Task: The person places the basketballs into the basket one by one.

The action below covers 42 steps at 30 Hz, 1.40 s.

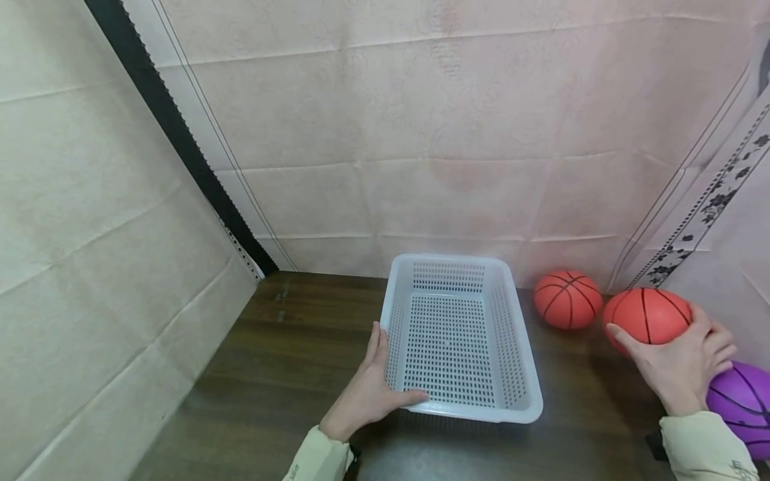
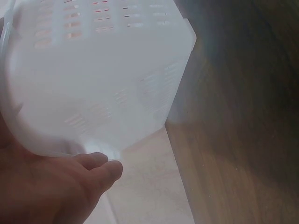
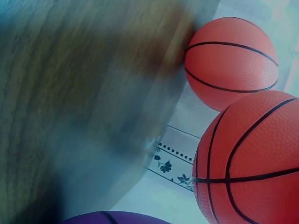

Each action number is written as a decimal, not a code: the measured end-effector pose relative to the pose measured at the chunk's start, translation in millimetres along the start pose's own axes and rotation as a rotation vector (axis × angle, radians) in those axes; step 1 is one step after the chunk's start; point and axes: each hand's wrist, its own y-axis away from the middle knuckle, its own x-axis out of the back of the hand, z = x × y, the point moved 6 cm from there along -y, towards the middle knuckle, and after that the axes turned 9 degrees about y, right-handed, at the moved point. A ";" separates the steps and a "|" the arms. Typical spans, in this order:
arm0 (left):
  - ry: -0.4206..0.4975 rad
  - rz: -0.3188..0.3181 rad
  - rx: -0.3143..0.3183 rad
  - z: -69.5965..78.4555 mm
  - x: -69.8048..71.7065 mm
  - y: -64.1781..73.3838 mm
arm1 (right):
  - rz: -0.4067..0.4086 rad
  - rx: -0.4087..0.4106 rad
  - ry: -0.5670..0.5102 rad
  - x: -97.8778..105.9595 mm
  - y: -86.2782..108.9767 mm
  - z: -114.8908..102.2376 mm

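Note:
A white perforated plastic basket (image 1: 522, 341) stands on the dark wooden table, holding nothing. My left hand (image 1: 368, 395) holds its near left corner, thumb over the front rim and fingers along the outside of the left wall. In the left wrist view the fingertips (image 2: 112, 170) lie right at the basket's rim. My right hand (image 1: 686, 367) grips a red toy basketball (image 1: 648, 312), thumb on its left and fingers at its right; the fingers are partly hidden. A second red basketball (image 1: 568, 298) rests on the table just left of it.
A purple basketball (image 1: 742, 409) lies at the right edge, beside my right wrist. Pale cloth (image 1: 451, 133) hangs behind the table, with more at the left and right sides. The wooden table (image 1: 265, 374) extends left of the basket.

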 end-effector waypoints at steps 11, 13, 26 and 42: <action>0.019 -0.006 0.003 -2.3 -2.0 -0.4 | 0.019 0.045 -0.057 6.0 7.5 -14.3; 0.021 -0.008 0.005 -2.3 -2.1 -0.3 | 0.030 0.057 -0.084 7.8 9.2 -17.5; 0.035 -0.011 0.007 -3.0 -2.6 -0.8 | 0.060 0.161 -0.220 14.8 22.1 -43.7; 0.021 -0.005 0.000 -1.9 -1.1 -1.2 | 0.038 0.277 -0.303 18.5 34.2 -68.4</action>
